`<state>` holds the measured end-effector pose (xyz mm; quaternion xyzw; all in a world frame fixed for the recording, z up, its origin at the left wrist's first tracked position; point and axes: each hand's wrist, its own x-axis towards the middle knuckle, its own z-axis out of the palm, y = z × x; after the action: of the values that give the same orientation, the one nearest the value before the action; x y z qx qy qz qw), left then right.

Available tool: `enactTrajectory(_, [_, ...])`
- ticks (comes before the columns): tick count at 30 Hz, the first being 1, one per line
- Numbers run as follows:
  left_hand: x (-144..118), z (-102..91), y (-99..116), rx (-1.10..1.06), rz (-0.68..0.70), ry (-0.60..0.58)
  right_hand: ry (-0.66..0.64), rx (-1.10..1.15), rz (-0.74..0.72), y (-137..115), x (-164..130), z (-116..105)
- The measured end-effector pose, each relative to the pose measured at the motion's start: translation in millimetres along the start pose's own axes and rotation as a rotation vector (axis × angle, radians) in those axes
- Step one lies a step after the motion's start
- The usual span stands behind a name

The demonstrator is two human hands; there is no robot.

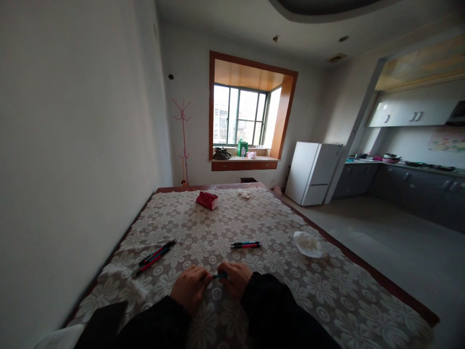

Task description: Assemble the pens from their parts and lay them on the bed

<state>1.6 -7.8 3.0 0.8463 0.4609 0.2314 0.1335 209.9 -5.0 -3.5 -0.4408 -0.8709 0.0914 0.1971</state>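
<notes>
Close together above the near part of the table, my left hand (190, 289) and my right hand (236, 279) are both closed on a teal pen (221, 276). A short stretch of its barrel shows between them; fingers cover the rest. My left thumb and fingertips pinch one end, while the right fingers wrap around the other. Beyond my right hand, a small row of pens (246, 244) lies side by side, with teal and red parts. Further left, several black, red and teal pens (155, 257) lie slanted on the tablecloth (203, 232).
A red tissue pack (207, 200) and a small white scrap (244, 194) lie toward the far edge. Crumpled white plastic or tissue (308, 245) sits at right. A flat dark object (103, 325) is near left. The wall (90, 145) borders the table's left side.
</notes>
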Motion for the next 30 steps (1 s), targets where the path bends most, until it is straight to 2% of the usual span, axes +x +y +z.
enactTrajectory(5, [-0.2,0.8,-0.9,0.024,-0.018,0.007,0.028,-0.043,-0.07,-0.7,1.3,-2.9])
enactTrajectory(13, [0.8,1.9,-4.3,-0.056,-0.009,0.014,0.108,-0.098,-0.002,2.3,1.7,-0.5])
enactTrajectory(18, [0.1,-1.1,-1.0,-0.029,-0.15,0.096,0.149,-0.084,0.095,2.4,3.1,-2.9])
enactTrajectory(22, [0.4,-4.9,0.8,0.008,-0.257,0.101,0.189,-0.045,0.136,5.5,2.8,-2.2])
enactTrajectory(30, [0.9,-2.2,-6.0,-0.056,-0.291,0.124,0.181,-0.016,0.15,10.4,2.2,0.7])
